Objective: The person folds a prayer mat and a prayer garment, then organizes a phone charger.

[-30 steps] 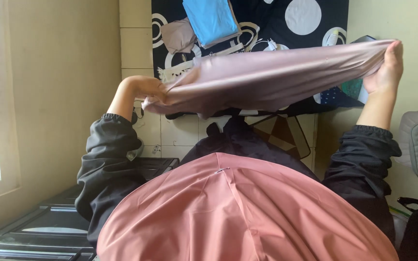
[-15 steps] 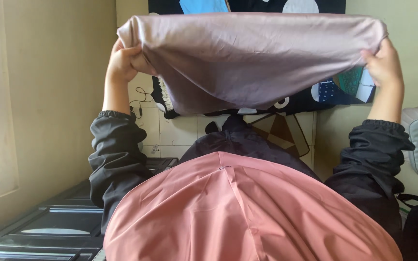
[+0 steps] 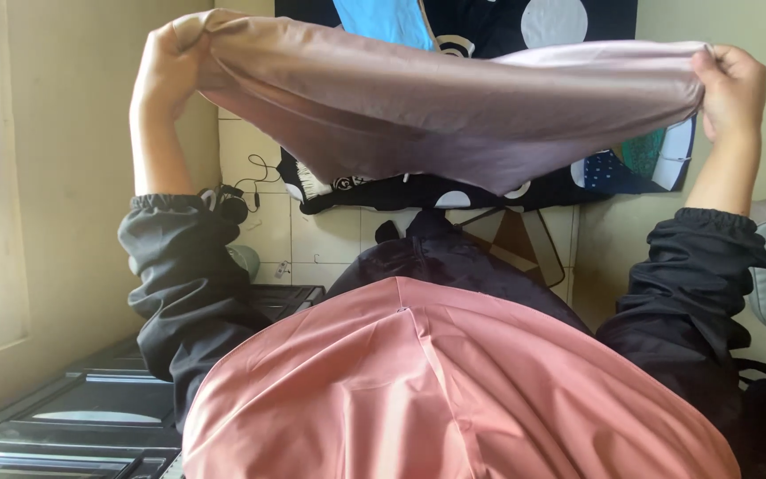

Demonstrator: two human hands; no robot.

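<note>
Mauve cloth (image 3: 436,111) is stretched level in the air above the pink headscarf (image 3: 454,390), long axis running hand to hand; the left hand (image 3: 166,66) and right hand (image 3: 736,89) each pinch one end closed, equally near

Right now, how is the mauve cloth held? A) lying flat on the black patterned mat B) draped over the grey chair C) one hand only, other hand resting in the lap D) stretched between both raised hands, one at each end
D: the left hand grips one end of the mauve cloth and the right hand grips the other, so it hangs spread between them in the air above the lap.
</note>
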